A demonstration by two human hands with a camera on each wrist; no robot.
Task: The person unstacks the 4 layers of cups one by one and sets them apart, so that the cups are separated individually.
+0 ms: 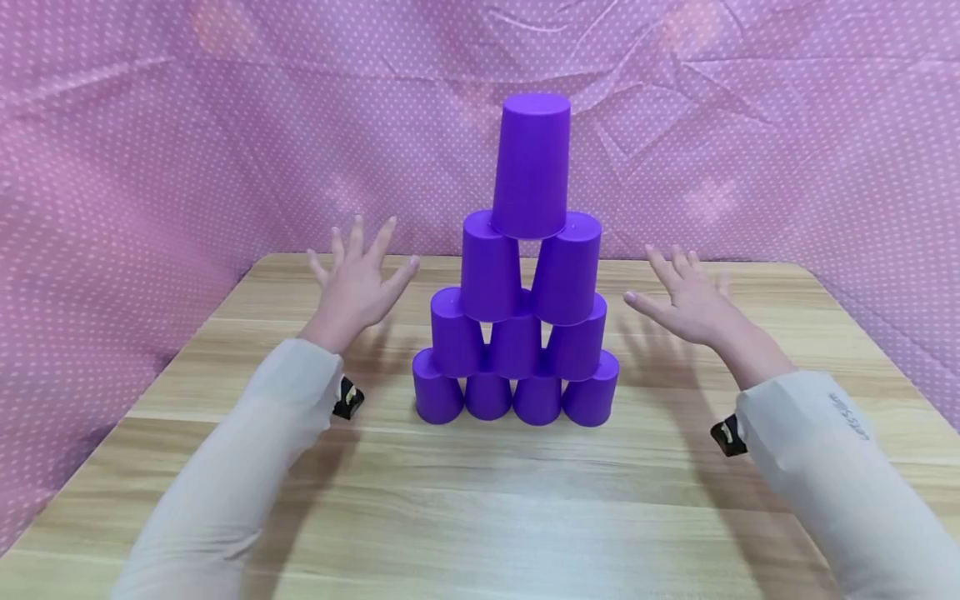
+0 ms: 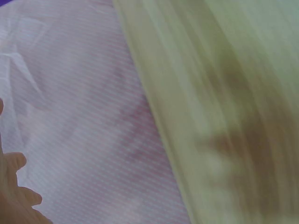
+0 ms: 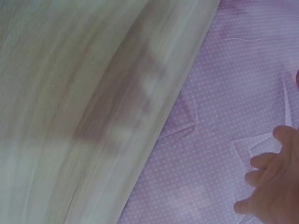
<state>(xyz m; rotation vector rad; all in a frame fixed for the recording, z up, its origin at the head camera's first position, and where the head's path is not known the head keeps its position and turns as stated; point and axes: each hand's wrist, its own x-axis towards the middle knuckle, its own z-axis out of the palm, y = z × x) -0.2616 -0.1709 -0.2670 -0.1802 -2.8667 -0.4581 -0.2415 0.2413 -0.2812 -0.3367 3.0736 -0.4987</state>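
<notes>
A pyramid of upside-down purple cups stands on the table, narrowing over several tiers to one top cup [image 1: 531,167]. Two cups carry it, the left one [image 1: 490,271] and the right one [image 1: 567,271]. My left hand [image 1: 351,287] is raised to the left of the stack, fingers spread, touching no cup. On the other side my right hand [image 1: 690,302] is held up with its fingers spread too, apart from the cups. Part of the left hand [image 2: 14,191] shows at the edge of the left wrist view, and the right hand [image 3: 275,186] at the right wrist view's lower right.
The light wood table [image 1: 525,517] has rounded far corners. Pink polka-dot cloth [image 1: 375,125] hangs behind it and along both sides. A small black device sits at the left wrist [image 1: 348,398] and another at the right wrist [image 1: 728,436].
</notes>
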